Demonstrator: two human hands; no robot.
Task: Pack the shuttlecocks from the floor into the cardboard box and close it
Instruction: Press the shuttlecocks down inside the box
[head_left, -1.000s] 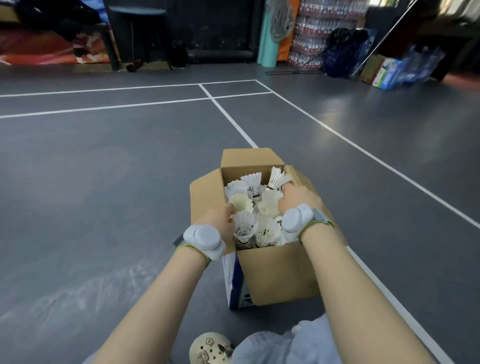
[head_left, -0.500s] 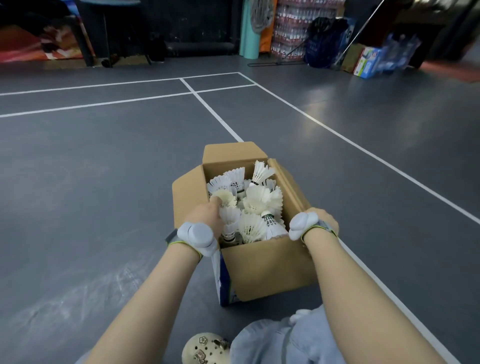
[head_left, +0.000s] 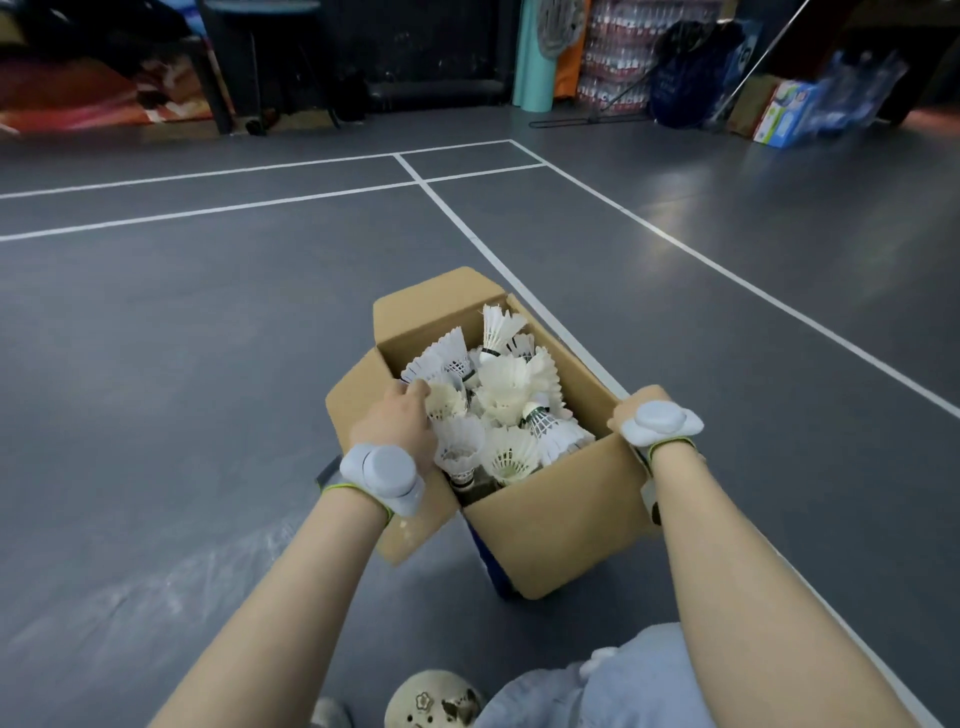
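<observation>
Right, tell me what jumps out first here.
The open cardboard box in the middle of the grey court floor, heaped with white shuttlecocks. The left hand reaches in among them, while the right hand sits at the box's right flap. White court lines run past behind.

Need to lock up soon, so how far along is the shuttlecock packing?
Packing looks done: shuttlecocks fill the box, none visible on the floor. In hand: left hand presses them down; right hand is at the right flap, its grip hidden. Left: closing the open flaps.
</observation>
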